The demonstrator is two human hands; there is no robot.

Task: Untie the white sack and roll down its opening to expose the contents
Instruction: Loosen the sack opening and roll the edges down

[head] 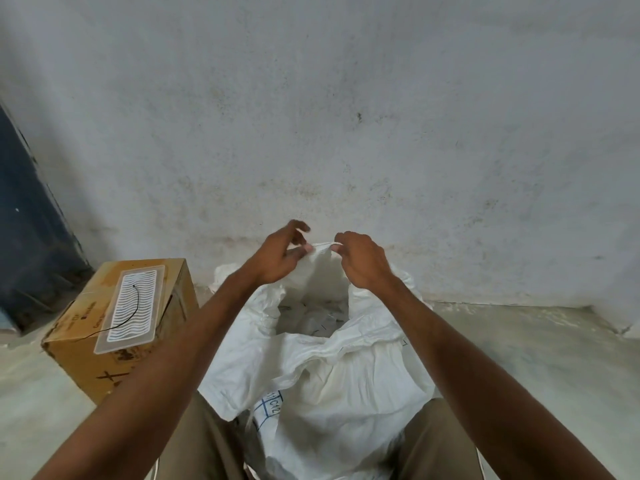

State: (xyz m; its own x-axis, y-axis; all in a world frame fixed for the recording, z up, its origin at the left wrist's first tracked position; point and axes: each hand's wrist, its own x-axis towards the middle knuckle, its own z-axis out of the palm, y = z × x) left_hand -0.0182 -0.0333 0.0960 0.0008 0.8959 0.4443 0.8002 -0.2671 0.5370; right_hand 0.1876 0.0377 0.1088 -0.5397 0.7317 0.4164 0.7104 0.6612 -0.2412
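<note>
A white woven sack (332, 382) stands on the floor between my knees, its mouth gaping. Inside the opening I see pale, greyish contents (311, 318), too dim to identify. My left hand (280, 254) and my right hand (360, 259) are both raised over the far side of the mouth. Each pinches the far rim of the sack (322, 244) between thumb and fingers, stretching a short strip of it taut between them. The near rim sags in crumpled folds. Blue printed markings show on the sack's front lower left.
A brown cardboard box (86, 355) stands left of the sack, with a clear plastic panel (133, 304) with wavy lines and a thin black wire lying on top. A stained white wall rises just behind. The floor is bare concrete; a dark blue surface is at far left.
</note>
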